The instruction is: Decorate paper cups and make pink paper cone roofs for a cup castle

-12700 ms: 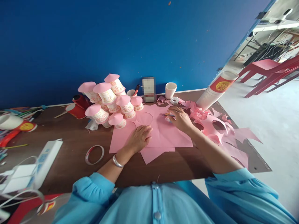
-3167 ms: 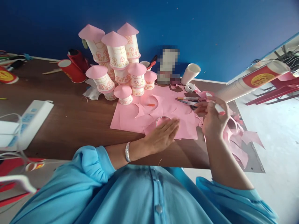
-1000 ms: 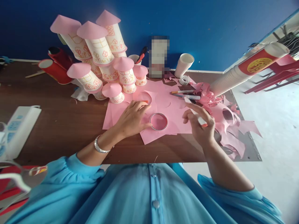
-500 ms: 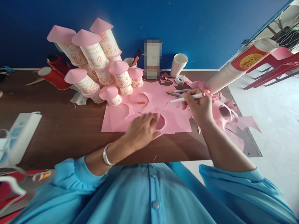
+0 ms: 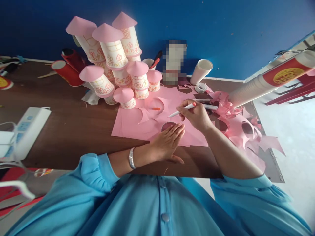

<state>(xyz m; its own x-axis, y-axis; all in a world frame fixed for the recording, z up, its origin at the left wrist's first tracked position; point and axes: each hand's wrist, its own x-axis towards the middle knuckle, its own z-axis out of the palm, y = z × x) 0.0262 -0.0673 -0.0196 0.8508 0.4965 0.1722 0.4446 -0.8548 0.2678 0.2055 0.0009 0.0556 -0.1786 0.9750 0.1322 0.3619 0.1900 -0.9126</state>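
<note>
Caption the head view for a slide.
Left hand over a ring on pink paper, right hand holding a white marker, pink-roofed towers beyond.

Pink paper point(image 5: 150, 129) on brown table point(image 5: 73, 121).

From here, light seems to come from the right, whitening the floor point(image 5: 300, 137) while the wall point(image 5: 172, 23) darkens leftward. Edges look stretched and smeared.

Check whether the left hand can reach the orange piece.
Probably yes: the orange piece lies uncovered on the pink paper; only the low ring, partly covered by the left hand, seems between.
</note>
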